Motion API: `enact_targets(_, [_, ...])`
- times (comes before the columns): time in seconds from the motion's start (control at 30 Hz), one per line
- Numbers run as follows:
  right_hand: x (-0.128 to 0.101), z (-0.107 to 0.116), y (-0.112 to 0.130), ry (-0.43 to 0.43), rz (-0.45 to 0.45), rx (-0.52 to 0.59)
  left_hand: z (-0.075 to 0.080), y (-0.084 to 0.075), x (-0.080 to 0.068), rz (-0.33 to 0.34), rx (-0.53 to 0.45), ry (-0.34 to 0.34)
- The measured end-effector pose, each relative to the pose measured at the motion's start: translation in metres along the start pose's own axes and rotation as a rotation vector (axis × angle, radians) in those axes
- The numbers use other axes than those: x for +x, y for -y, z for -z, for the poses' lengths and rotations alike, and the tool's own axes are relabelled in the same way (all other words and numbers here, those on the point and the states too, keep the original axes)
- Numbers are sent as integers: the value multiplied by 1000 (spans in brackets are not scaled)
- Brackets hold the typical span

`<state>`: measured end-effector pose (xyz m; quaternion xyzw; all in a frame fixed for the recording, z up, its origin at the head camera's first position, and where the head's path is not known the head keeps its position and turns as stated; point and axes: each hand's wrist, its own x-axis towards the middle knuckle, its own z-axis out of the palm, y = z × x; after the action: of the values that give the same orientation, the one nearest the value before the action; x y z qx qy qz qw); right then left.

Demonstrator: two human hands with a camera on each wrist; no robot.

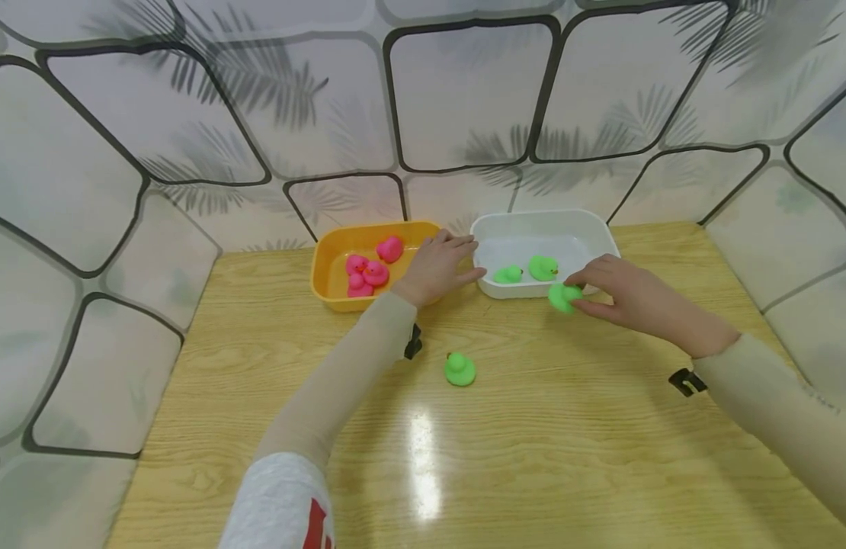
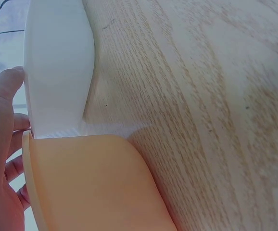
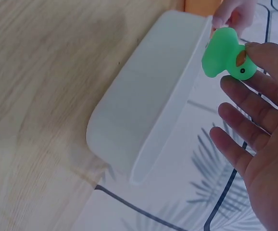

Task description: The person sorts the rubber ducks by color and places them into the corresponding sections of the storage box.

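My right hand (image 1: 572,293) pinches a green rubber duck (image 1: 560,299) between thumb and forefinger, just at the front rim of the white tray (image 1: 594,229). In the right wrist view the same duck (image 3: 221,57) hangs beside the tray's wall (image 3: 144,101), with the other fingers (image 3: 245,101) spread straight. Two green ducks (image 1: 508,274) (image 1: 543,267) lie inside that tray. Another green duck (image 1: 459,370) stands alone on the table. My left hand (image 1: 474,258) rests with straight fingers on the right rim of the orange tray (image 1: 323,267), its thumb (image 2: 11,82) against the white tray (image 2: 57,62).
Several pink ducks (image 1: 368,273) lie in the orange tray (image 2: 95,183). The two trays sit side by side at the back of the wooden table (image 1: 533,457). Patterned panels (image 1: 121,191) wall in the table at the back and on both sides.
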<state>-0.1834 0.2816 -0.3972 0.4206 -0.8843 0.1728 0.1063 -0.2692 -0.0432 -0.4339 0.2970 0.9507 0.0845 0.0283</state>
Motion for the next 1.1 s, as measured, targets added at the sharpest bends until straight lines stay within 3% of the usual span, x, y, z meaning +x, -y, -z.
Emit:
enact_targets(0.3, [3,14,-22,57,-175,19,1,1,2,-9,1,-8])
enact_targets(0.57, [9,20,-43,35,-192,12,2,1,3,-3,-1,-6])
enact_targets(1.1, [11,9,-69,190,-391,44,1,1,0,-10,-24,4])
